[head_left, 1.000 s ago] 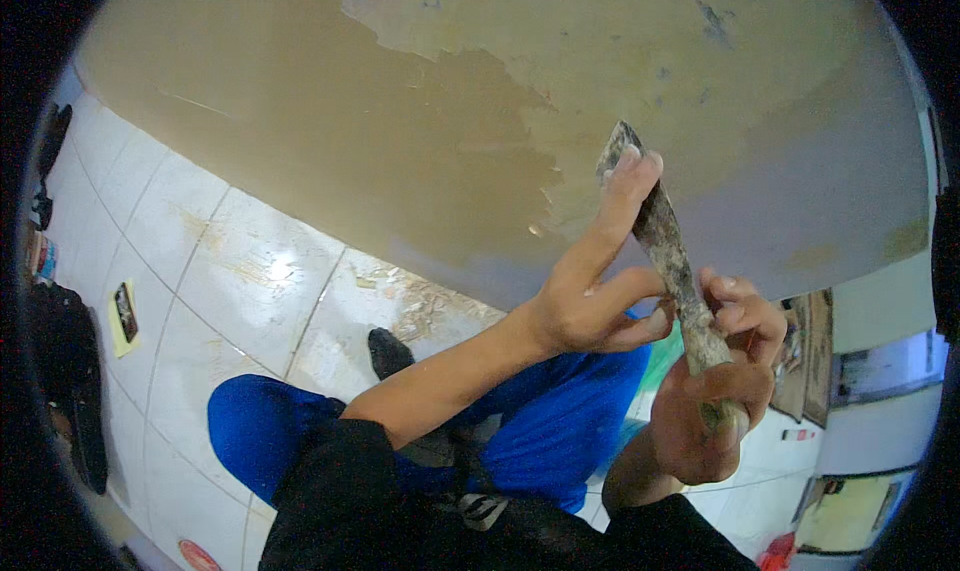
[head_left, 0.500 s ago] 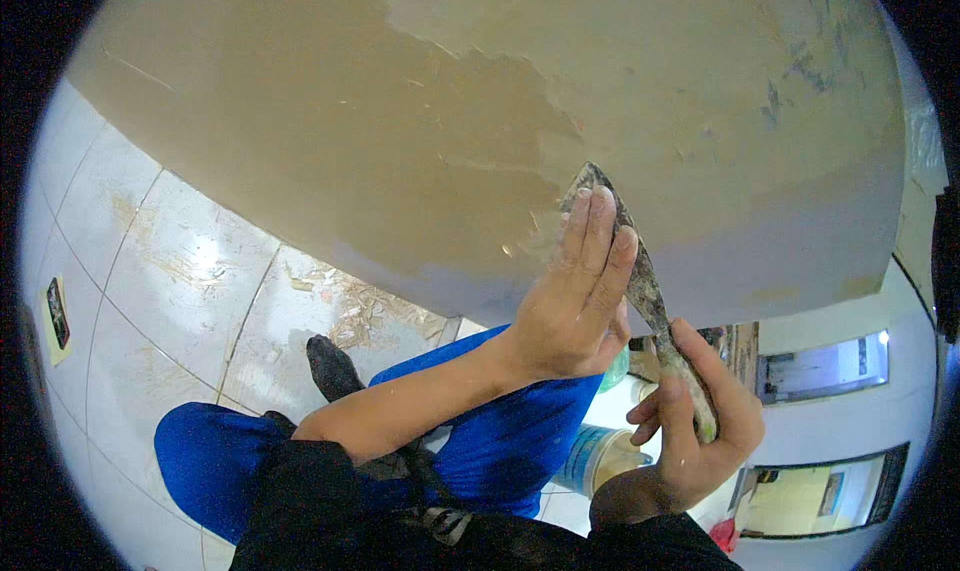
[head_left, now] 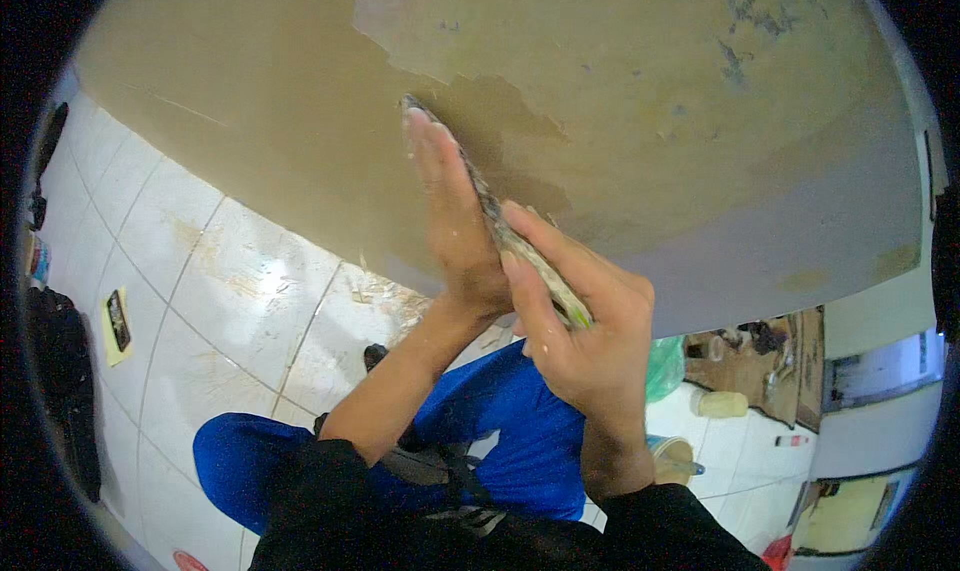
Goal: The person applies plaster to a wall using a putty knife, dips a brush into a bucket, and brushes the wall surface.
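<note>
A scraper with a worn, stained handle lies slantwise against a large curved surface coated in tan and greyish patches. My right hand is closed round its handle. Flat along the blade, fingers stretched out, rests my left hand; it covers most of the blade, and its thumb is mostly hidden. The blade's tip shows just past my fingertips, at the smooth darker tan area. To the right of it, the coating has a ragged edge and a darker patch.
Scraped flakes litter the white floor tiles under the surface's lower edge. At right are a green plastic bag, a bucket, a yellowish block and a cluttered brown board. A black bag sits far left.
Both hands and the scraper have moved left and upward across the surface. A darker patch now shows beside the blade. My view has shifted, bringing more floor into sight.
</note>
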Available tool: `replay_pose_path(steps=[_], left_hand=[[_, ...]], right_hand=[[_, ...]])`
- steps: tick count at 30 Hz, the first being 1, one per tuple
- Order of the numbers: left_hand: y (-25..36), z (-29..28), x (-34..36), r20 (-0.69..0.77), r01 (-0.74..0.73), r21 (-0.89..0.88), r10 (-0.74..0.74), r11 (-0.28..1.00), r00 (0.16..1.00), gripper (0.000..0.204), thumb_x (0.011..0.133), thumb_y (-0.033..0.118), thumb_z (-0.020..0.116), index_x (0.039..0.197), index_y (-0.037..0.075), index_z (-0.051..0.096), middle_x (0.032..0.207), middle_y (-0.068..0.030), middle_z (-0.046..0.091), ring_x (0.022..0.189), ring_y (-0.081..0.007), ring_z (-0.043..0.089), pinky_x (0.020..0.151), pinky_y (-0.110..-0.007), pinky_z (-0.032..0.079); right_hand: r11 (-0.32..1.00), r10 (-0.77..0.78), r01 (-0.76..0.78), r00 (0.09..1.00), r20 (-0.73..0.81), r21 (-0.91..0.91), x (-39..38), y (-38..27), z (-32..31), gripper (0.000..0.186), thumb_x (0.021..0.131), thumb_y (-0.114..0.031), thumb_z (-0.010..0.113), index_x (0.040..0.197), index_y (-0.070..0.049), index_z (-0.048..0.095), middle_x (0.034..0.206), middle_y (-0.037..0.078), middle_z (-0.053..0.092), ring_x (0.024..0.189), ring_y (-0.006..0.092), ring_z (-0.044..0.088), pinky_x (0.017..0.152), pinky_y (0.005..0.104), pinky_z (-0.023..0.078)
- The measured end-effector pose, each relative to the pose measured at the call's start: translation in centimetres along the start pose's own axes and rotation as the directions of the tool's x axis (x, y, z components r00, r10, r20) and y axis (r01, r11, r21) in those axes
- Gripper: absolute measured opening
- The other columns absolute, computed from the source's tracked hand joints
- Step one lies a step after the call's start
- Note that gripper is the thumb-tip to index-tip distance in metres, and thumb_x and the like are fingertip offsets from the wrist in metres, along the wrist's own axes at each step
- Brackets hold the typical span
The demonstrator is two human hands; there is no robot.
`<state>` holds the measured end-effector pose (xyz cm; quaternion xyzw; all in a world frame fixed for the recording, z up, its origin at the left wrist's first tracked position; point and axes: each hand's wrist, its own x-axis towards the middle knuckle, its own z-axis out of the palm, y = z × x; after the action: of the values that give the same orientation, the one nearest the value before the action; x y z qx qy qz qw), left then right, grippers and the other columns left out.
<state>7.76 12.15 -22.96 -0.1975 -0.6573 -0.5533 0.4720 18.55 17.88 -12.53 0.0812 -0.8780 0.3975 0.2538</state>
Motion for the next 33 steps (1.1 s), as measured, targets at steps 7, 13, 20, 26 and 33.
replay_pose_path(steps=[7, 13, 20, 26, 33], left_hand=[[6.6, 1.3, -3.0, 0.241, -0.074, -0.325, 0.158, 0.943, 0.957, 0.081, 0.089, 0.032, 0.058, 0.148, -0.014, 0.028, 0.154, -0.0390, 0.020, 0.144, -0.0539, 0.020, 0.117, -0.059, 0.018], [8.5, 2.9, -2.9, 0.213, -0.054, -0.234, 0.106, 0.971, 0.971, 0.069, 0.094, 0.025, 0.048, 0.146, -0.016, 0.029, 0.151, -0.0413, 0.025, 0.142, -0.0565, 0.024, 0.114, -0.060, 0.024], [2.3, 0.6, 2.2, 0.115, -0.132, 0.002, 0.131, 0.991, 0.985, 0.070, 0.096, 0.025, 0.051, 0.148, -0.015, 0.026, 0.152, -0.0384, 0.026, 0.143, -0.0523, 0.026, 0.117, -0.057, 0.022], [-0.4, -1.7, 5.5, -0.012, -0.043, -0.053, 0.043, 0.998, 0.999, 0.075, 0.093, 0.021, 0.059, 0.151, -0.011, 0.023, 0.157, -0.0316, 0.023, 0.146, -0.0446, 0.024, 0.119, -0.049, 0.020], [6.7, 0.0, -0.5, 0.313, -0.012, -0.393, 0.147, 0.919, 0.938, 0.100, 0.075, 0.031, 0.069, 0.150, -0.014, 0.020, 0.154, -0.0410, 0.014, 0.146, -0.0532, 0.017, 0.118, -0.057, 0.014]], right_hand=[[0.901, 0.418, -0.432, 0.890, -0.181, -0.045, -6.9, -2.6, -5.7, 0.035, 0.085, -0.001, 0.069, 0.120, 0.001, 0.067, 0.099, 0.021, 0.073, 0.069, 0.0191, 0.071, 0.065, 0.0289, 0.056], [0.937, 0.304, -0.330, 0.931, -0.202, -0.111, -6.8, -0.6, -7.8, 0.033, 0.085, 0.003, 0.066, 0.119, 0.004, 0.067, 0.096, 0.018, 0.074, 0.065, 0.0135, 0.067, 0.061, 0.0260, 0.054], [0.986, -0.091, 0.076, 0.991, -0.097, -0.148, 0.1, 0.5, -2.0, 0.027, 0.087, 0.000, 0.066, 0.114, 0.004, 0.069, 0.091, 0.015, 0.074, 0.062, 0.0116, 0.066, 0.057, 0.0243, 0.052], [0.959, -0.282, 0.280, 0.949, -0.139, -0.036, 2.9, -0.9, 1.6, 0.029, 0.084, -0.001, 0.069, 0.113, -0.001, 0.070, 0.097, 0.019, 0.074, 0.082, 0.0196, 0.073, 0.073, 0.0278, 0.055], [0.935, 0.036, -0.076, 0.992, -0.121, -0.346, -5.6, -1.7, -5.5, 0.030, 0.087, 0.003, 0.061, 0.117, 0.005, 0.068, 0.086, 0.014, 0.073, 0.052, 0.0077, 0.059, 0.048, 0.0223, 0.048]])
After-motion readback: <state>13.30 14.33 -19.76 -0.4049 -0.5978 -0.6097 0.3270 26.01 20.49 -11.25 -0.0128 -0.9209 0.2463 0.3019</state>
